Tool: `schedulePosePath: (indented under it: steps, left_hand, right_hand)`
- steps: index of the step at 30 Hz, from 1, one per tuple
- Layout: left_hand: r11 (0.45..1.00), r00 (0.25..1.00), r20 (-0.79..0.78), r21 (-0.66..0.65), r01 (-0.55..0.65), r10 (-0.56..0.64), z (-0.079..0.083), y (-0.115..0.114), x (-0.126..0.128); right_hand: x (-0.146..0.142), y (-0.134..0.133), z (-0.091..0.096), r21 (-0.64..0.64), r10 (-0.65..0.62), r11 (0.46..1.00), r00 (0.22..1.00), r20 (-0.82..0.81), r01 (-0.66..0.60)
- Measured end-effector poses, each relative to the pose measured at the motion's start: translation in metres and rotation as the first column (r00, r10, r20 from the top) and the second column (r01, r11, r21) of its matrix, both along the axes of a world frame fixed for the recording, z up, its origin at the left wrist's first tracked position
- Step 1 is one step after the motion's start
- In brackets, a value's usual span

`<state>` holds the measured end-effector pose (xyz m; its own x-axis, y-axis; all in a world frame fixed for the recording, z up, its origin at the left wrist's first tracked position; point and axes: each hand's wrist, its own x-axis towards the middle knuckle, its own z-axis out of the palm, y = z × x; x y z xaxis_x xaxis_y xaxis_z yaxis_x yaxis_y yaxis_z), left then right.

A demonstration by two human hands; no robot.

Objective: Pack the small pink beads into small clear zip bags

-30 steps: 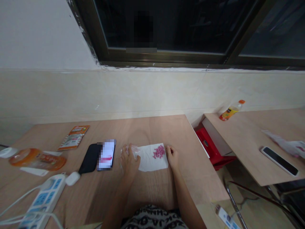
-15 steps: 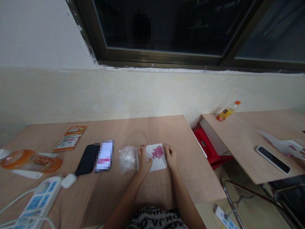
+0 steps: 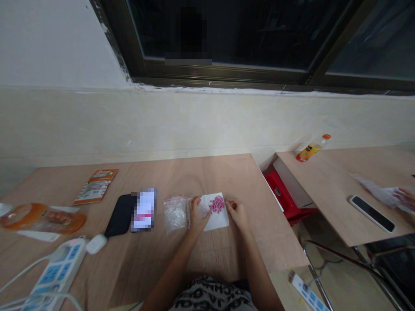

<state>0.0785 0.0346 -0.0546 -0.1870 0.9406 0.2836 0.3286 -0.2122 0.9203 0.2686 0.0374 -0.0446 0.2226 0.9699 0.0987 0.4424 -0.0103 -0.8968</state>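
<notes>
A sheet of white paper (image 3: 220,221) lies on the wooden table (image 3: 129,259) with a heap of small pink pills (image 3: 216,204) on it. My left hand (image 3: 197,214) pinches the paper's left edge, and my right hand (image 3: 237,213) pinches its right edge. Neither hand touches the pills. A clear plastic bag (image 3: 175,214) lies just left of my left hand, beside the paper. Part of the paper is hidden under my fingers.
Left of the bag lie a phone with a pixelated screen (image 3: 144,210), a black phone case (image 3: 119,215), a white plug (image 3: 96,244), a power strip (image 3: 58,270) and orange packets (image 3: 42,218). On the right table, a co-worker's hand (image 3: 407,196) is near a phone (image 3: 371,214).
My left hand has let go of the plastic bag, which lies left of the paper, and moved onto the paper's edge. My right hand's fingers have curled in. A co-worker's hand has appeared at right.
</notes>
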Motion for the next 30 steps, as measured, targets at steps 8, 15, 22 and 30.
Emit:
schedulePosePath:
  steps: [8,15,22,30]
  left_hand:
    - [0.999,0.999,0.014,-0.013,0.03,-0.03,0.001,-0.001,0.0]
    - [1.0,1.0,-0.018,0.008,0.021,-0.021,0.004,-0.001,0.0]
    - [0.999,0.999,-0.02,0.032,0.038,-0.038,0.003,-0.001,0.0]
    - [0.999,0.999,0.023,0.028,0.046,-0.047,0.003,-0.001,0.002]
  right_hand:
    - [-0.006,0.0,-0.008,-0.045,0.105,0.994,0.99,0.098,-0.101]
    - [-0.005,-0.001,-0.016,-0.043,0.085,0.996,0.989,0.125,-0.08]
    - [-0.012,-0.001,-0.007,-0.014,0.082,0.997,0.995,0.052,-0.082]
    - [-0.048,0.004,0.011,0.026,0.288,0.958,0.953,-0.094,-0.286]
